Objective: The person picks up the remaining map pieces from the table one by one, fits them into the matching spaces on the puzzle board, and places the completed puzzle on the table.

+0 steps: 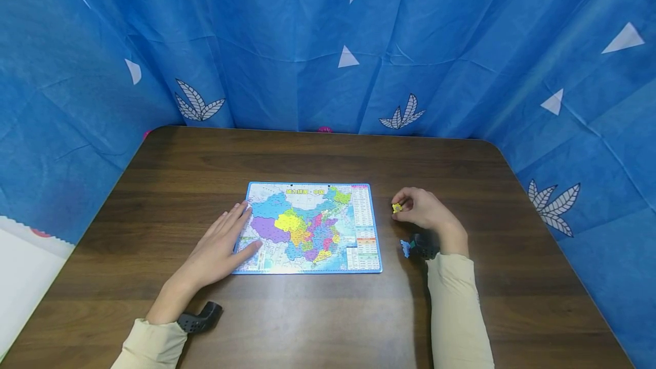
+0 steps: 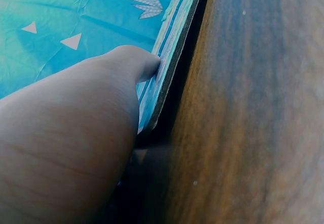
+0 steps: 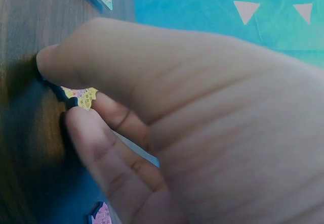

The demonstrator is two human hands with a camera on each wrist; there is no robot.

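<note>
Rests left hand [image 1: 220, 246], fingers mostly straight, over the left edge of the board [image 1: 307, 269], likely to stop any sliding. Pinches the yellow piece [image 1: 397, 208] narrowly between thumb and fingers of right hand [image 1: 427, 209], apart from the board and off to its right; probably with fingertips for fine control over so small a thing. Has a blue piece [image 1: 405, 248] beside the wrist camera [image 1: 424, 245], perhaps for easy reach. Cannot tell about contact between yellow piece and table [image 1: 307, 323].

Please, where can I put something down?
Bare wood lies between the map board and blue curtain, and between the right sleeve and right table edge. Crowded: right of the board, where the right hand pinches a yellow piece near a blue one.
</note>
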